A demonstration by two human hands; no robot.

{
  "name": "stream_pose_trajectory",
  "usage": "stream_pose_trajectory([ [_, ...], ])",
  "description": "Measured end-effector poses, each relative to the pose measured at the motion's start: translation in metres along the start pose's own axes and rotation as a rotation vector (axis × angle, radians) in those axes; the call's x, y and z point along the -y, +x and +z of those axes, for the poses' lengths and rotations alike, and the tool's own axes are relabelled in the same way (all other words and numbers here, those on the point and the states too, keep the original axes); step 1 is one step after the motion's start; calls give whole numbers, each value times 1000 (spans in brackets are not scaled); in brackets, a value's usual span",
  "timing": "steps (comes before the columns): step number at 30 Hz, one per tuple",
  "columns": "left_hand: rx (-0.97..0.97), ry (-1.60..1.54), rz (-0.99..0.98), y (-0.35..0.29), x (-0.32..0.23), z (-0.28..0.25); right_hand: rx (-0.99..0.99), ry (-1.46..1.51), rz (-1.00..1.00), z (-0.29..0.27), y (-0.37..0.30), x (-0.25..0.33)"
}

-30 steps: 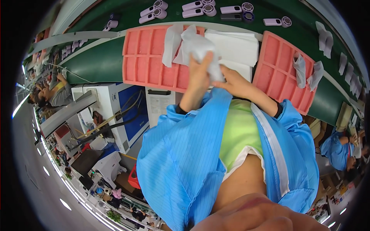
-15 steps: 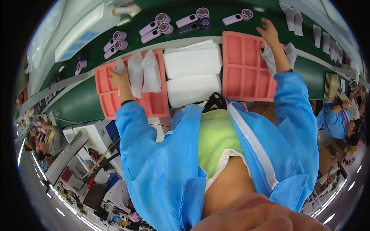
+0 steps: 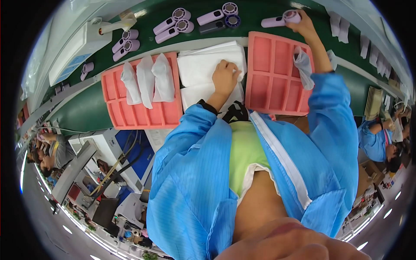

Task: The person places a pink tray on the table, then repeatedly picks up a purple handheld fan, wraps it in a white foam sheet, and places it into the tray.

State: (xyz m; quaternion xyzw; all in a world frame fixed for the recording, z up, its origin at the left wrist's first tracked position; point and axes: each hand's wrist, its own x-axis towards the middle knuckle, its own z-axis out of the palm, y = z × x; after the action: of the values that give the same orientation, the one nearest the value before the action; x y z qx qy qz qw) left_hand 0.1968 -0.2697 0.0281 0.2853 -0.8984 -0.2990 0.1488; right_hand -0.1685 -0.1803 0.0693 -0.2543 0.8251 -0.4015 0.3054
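My right hand (image 3: 302,22) is closed on the round head of a light purple handheld fan (image 3: 273,21), which lies on the green belt. Fingers curled, my left hand (image 3: 224,79) rests on the upper stack of thin white packing sheets (image 3: 195,65) and pinches at its right side. In the left pink compartment tray (image 3: 123,113) lie several white-wrapped pieces (image 3: 164,82). One more white-wrapped piece (image 3: 304,67) sits in the right pink tray (image 3: 259,73), beside my right forearm.
Several purple fans (image 3: 173,28) and a dark blue fan (image 3: 219,26) lie along the belt. Wrapped pieces (image 3: 340,26) are farther right. A white machine (image 3: 78,47) stands at the upper left. Another person in blue (image 3: 377,138) works at the right.
My left hand has left a wrapped piece in the left tray and moved right to the white stack. My right hand has reached the purple fan and closed on its head.
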Motion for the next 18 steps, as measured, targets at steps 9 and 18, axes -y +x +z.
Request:
stream_pose_trajectory([
  [9,62,-578,-277,3,32,10,-214,-132,-315,73,-187,38],
  [18,27,-1035,-397,-6,-12,-50,-152,85,-267,162,-214,53],
])
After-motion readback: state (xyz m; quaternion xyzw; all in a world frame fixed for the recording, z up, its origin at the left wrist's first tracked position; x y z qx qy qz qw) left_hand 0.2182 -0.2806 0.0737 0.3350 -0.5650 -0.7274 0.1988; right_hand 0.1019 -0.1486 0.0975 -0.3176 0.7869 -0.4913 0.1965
